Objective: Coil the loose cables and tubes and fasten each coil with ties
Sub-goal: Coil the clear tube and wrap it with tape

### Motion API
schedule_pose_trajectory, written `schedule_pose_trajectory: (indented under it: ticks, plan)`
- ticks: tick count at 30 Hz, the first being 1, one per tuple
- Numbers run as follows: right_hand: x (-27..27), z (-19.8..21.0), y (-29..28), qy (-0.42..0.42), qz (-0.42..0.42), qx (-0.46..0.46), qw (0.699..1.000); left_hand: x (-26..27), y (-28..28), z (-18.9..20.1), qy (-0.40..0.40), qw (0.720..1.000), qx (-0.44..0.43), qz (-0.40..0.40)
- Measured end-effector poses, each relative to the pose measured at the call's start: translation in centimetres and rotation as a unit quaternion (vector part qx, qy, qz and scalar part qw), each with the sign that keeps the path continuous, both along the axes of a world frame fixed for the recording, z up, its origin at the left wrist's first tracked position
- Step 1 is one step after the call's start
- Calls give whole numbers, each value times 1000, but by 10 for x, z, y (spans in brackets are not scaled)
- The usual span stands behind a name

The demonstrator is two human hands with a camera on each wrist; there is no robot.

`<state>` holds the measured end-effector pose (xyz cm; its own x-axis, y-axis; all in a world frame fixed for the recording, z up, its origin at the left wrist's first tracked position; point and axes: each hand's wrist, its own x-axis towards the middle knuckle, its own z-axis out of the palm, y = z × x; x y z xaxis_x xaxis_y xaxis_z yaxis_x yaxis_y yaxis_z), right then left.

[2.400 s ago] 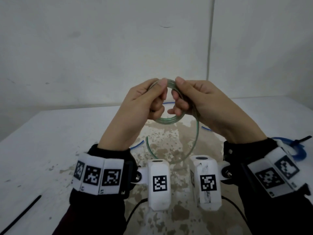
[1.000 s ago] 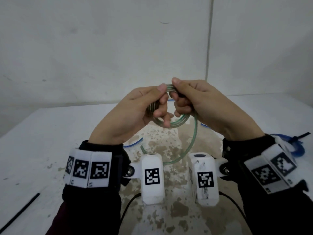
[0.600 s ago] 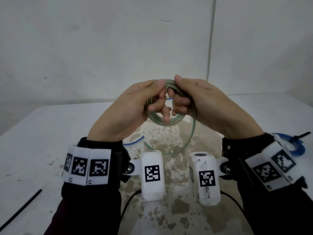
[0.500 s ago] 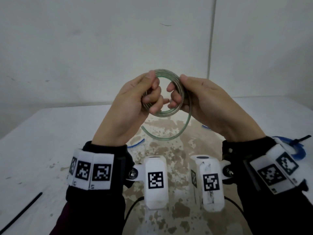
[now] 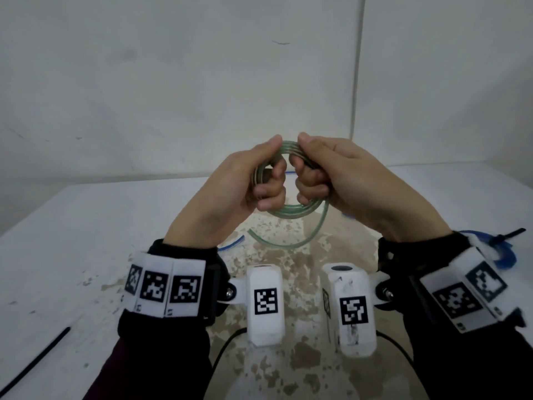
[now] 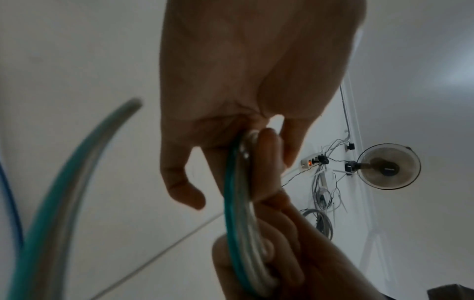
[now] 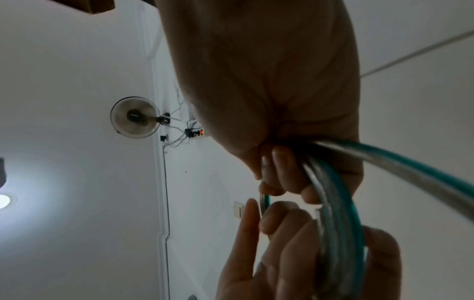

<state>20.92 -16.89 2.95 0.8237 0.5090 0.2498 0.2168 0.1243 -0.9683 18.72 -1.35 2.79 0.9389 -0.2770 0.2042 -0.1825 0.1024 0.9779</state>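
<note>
so the tube [image 5: 291,210] is up in the air between both hands, wound into a small coil that stands roughly upright and faces the person. left hand [image 5: 230,194] has its fingers [image 5: 269,194] curled round the left side of the coil, thumb on top, right hand [image 5: 360,183] does the same on the right side, so both are holding it and sit about equally close. the bit that matters imo: one loose tail [image 5: 277,243] hangs off the right side of the coil, sweeps down under it and ends cut off down left, below the left hand. its free end is nearer the left hand, so I'd guess that last curve needs feeding up into the coil

below is a white table [image 5: 86,241] with a worn brownish patch in the middle. black tie [image 5: 34,360] lies near the front left edge, well apart from the hands. blue coil [image 5: 503,256] at far right behind the right wrist, looks tied already. plain white walls, a corner behind
</note>
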Motion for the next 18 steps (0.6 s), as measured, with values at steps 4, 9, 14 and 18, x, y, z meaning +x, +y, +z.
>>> schedule_pose_trajectory:
  ticks: [4, 9, 14, 18]
  plan:
    - [3, -2, 4, 8, -4, 55, 998, 1, 2, 1, -57, 995, -73, 30]
    - [6, -3, 2, 27, 26, 131, 991, -1, -9, 4, -89, 983, -147, 66]
    - [6, -1, 2, 19, 0, 118, 993, 2, -8, 2, -61, 992, -108, 27]
    - [7, -3, 1, -31, -13, 23, 999, 1, -1, 0, -18, 1000, -19, 4]
